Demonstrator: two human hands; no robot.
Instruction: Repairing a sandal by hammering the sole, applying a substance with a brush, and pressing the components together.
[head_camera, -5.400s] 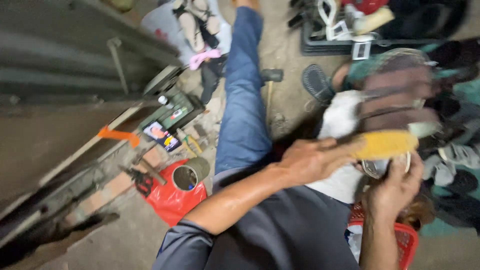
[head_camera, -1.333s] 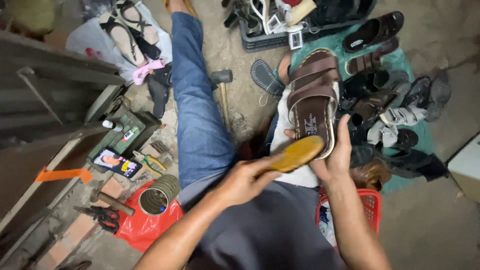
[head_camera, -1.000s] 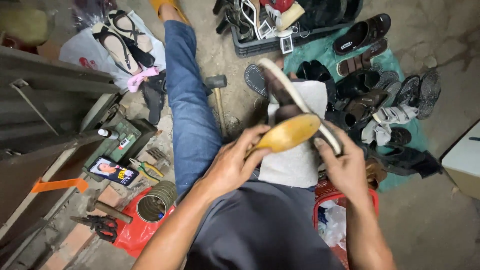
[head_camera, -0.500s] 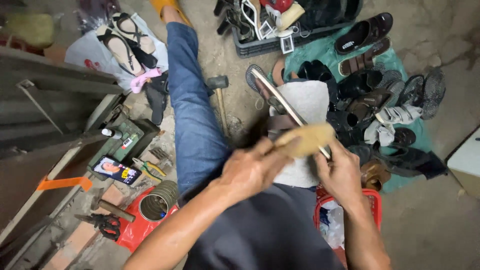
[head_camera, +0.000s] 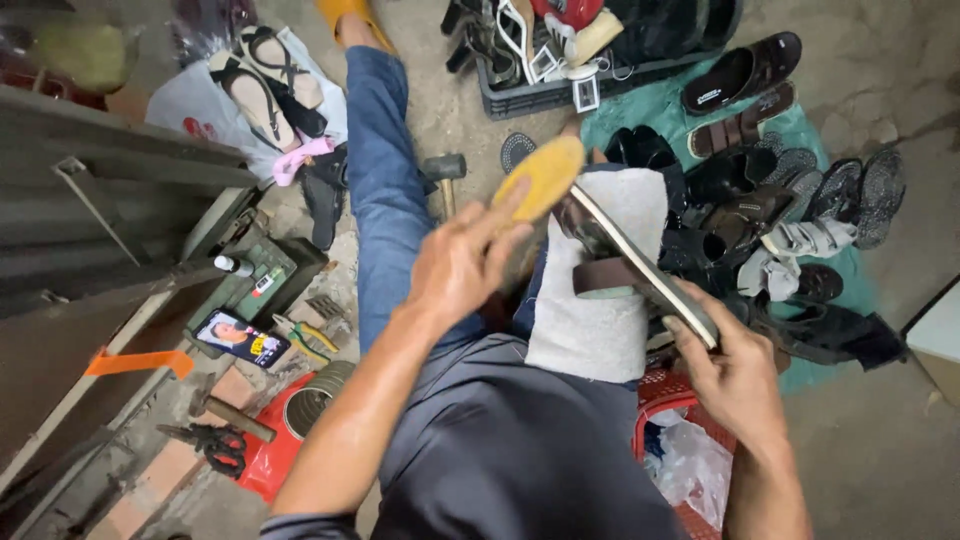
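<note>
The left hand (head_camera: 455, 265), closed around the yellow brush (head_camera: 540, 178), has swept up from the middle of the sandal (head_camera: 640, 265) to its far end. The right hand (head_camera: 735, 375) grips its near end (probably the heel), over the grey cloth (head_camera: 590, 330).

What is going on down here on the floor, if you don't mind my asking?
A seated person grips a brown sandal edge-up in the right hand, over a grey cloth on the lap. The left hand holds a yellow brush at the sandal's far end. Other shoes lie on a green sheet alongside.
</note>
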